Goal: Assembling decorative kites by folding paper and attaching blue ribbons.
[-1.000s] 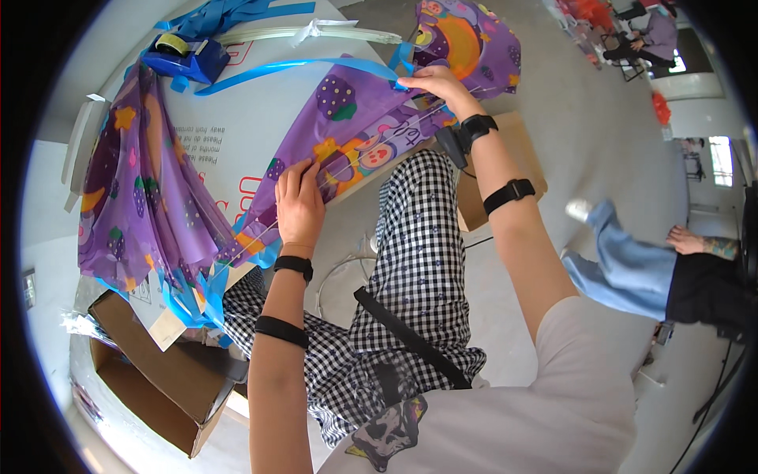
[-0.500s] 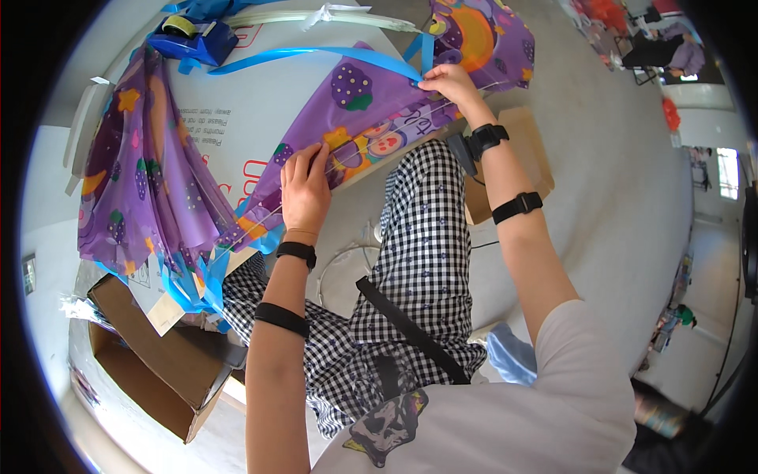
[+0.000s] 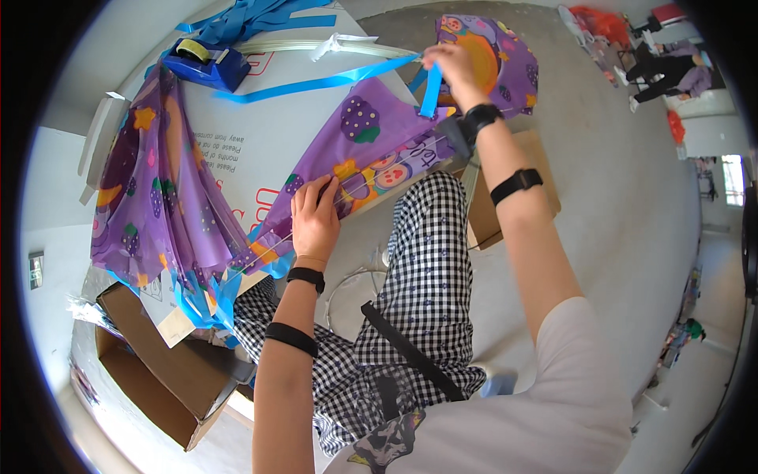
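Note:
A purple printed sheet (image 3: pixel 335 150), thin and patterned with berries and stars, lies across a pale board in front of me. A thin light rod runs along its near edge. My left hand (image 3: pixel 316 225) presses on that edge, its bent fingers closed on the sheet by the rod. Up at the sheet's far right, my right hand (image 3: pixel 456 69) pinches a blue ribbon (image 3: pixel 335 81). The ribbon stretches left from my fingers over the board, and a short end hangs below them. Gathered folds of purple sheet (image 3: pixel 162 189) with blue strips droop over the board's left side.
On the pale board (image 3: pixel 237 118) stand a blue tape dispenser (image 3: pixel 209 67), a bundle of white rods (image 3: pixel 296 46) and a heap of blue ribbon (image 3: pixel 249 20). An open cardboard box (image 3: pixel 162 363) is at lower left; another carton (image 3: pixel 513 189) stands beyond my knee.
My right hand has lifted slightly away from the sheet, drawing the blue ribbon up with it. My left hand stays on the sheet's edge. The whole view has shifted a little.

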Action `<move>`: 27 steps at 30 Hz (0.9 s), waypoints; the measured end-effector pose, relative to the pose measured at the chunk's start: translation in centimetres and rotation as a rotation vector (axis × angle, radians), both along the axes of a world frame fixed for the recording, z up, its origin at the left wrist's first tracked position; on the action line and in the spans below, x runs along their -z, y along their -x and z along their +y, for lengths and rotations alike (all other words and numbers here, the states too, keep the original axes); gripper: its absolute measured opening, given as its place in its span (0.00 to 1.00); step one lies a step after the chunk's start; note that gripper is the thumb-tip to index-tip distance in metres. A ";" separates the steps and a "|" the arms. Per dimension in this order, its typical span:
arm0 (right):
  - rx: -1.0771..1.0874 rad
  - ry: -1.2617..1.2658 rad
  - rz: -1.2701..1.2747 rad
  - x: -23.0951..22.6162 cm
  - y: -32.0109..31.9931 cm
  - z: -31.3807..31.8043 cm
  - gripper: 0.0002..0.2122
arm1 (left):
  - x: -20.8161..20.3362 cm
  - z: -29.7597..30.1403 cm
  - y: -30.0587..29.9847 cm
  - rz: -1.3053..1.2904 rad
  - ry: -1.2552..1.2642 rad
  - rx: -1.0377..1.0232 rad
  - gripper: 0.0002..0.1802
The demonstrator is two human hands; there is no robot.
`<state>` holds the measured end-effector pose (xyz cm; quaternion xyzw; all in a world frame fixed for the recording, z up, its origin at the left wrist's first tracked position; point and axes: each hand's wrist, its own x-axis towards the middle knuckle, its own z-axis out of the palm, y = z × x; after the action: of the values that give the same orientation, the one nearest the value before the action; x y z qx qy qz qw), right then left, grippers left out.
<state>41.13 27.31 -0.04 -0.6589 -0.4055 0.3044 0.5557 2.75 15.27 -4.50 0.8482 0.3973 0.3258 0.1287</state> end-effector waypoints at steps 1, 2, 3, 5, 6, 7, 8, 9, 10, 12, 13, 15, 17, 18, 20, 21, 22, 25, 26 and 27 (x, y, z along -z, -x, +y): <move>-0.024 -0.083 0.129 -0.9 -2.2 0.4 0.09 | 0.0 0.0 0.0 0.003 0.002 0.000 0.22; 0.020 0.013 0.140 -1.7 -4.1 0.7 0.14 | 0.0 -0.1 0.1 0.003 0.008 -0.005 0.22; 0.067 0.110 0.152 -2.1 -5.2 0.9 0.19 | -0.1 -0.1 0.1 0.011 0.010 -0.002 0.22; 0.010 0.385 0.172 -1.5 -5.8 0.4 0.25 | -0.2 -0.1 0.2 0.021 0.015 0.000 0.22; -0.011 0.672 0.179 -1.1 -5.7 0.1 0.30 | -0.2 -0.1 0.3 0.024 0.015 0.003 0.23; -0.125 0.696 0.162 -0.3 -5.2 -0.4 0.34 | -0.3 -0.1 0.4 0.013 -0.002 0.010 0.23; -0.100 0.649 0.223 0.6 -4.6 -0.6 0.31 | -0.3 0.0 0.5 0.028 0.021 -0.002 0.23; -0.037 0.651 0.271 1.6 -3.8 -0.9 0.29 | -0.4 0.1 0.6 0.029 0.017 0.005 0.23; -0.168 0.656 0.455 1.9 -3.9 -1.0 0.24 | -0.4 0.0 0.7 0.016 -0.003 0.016 0.24; -0.151 0.577 0.581 2.9 -3.5 -1.3 0.20 | -0.4 -0.1 0.8 0.039 0.028 0.010 0.23; -0.110 0.493 0.722 3.1 -3.6 -1.4 0.17 | -0.4 0.0 0.8 0.041 0.026 0.013 0.23; -0.123 0.420 0.797 3.1 -4.1 -1.8 0.13 | -0.3 0.0 0.8 0.030 0.034 0.007 0.23; -0.145 0.250 0.738 2.1 -5.1 -2.0 0.13 | -0.3 0.0 0.8 0.031 0.018 0.006 0.23; -0.150 0.185 0.764 1.5 -5.5 -1.9 0.11 | -0.3 0.0 0.8 0.039 0.008 0.005 0.23; -0.223 0.006 0.871 -0.1 -6.1 -0.9 0.12 | -0.2 0.0 0.8 0.045 0.016 0.002 0.23; -0.161 -0.035 0.880 -1.2 -6.6 -0.3 0.14 | -0.2 0.0 0.8 0.044 0.001 0.008 0.23; -0.224 -0.043 0.888 -2.3 -7.1 0.3 0.14 | -0.2 0.1 0.8 0.046 -0.005 0.010 0.24; -0.295 -0.066 0.953 -5.4 -8.3 2.8 0.15 | -0.2 0.1 1.0 0.047 0.005 0.013 0.24; -0.327 -0.049 0.953 -6.3 -8.7 3.8 0.15 | -0.1 0.1 1.1 0.048 0.004 0.015 0.25; -0.358 -0.033 0.953 -7.2 -9.1 4.6 0.16 | -0.1 0.1 1.1 0.057 0.025 0.009 0.25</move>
<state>50.28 31.93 7.17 -0.3582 -0.2183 0.6553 0.6282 1.68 15.34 -4.41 0.8573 0.4010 0.2960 0.1291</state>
